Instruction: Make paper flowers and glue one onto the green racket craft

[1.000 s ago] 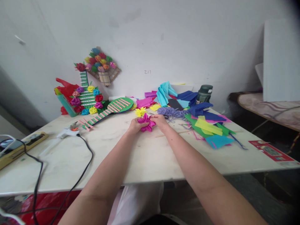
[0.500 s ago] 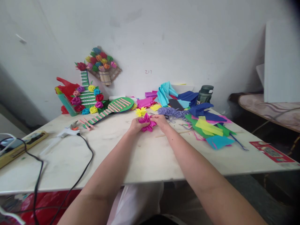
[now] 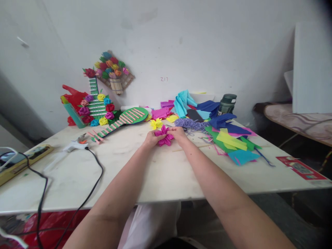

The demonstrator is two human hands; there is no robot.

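Observation:
Between my two hands is a magenta paper flower (image 3: pixel 164 136) with pointed petals spread outward. My left hand (image 3: pixel 152 137) pinches its left side, the thumb lying over the petals. On the opposite side, my right hand (image 3: pixel 177 133) grips the upper right petals between thumb and fingers. A yellow paper flower (image 3: pixel 156 123) lies on the table just behind my left hand. Past my right hand are a tangle of purple yarn (image 3: pixel 190 123) and scissors, partly hidden. A thin wooden stick (image 3: pixel 192 148) lies beside my right wrist.
Coloured crepe paper sheets (image 3: pixel 230 141) are piled to the right, near a dark green thermos (image 3: pixel 227 103). At left lie a white glue gun (image 3: pixel 75 145) with a black cord, a yellow power strip (image 3: pixel 38 155) and a green guitar-shaped craft (image 3: pixel 124 121). Flower-decorated crafts stand against the wall.
Both hands stay on the magenta flower, which has turned slightly and shifted a little to the right, its petals facing more upward. Nothing else has visibly moved.

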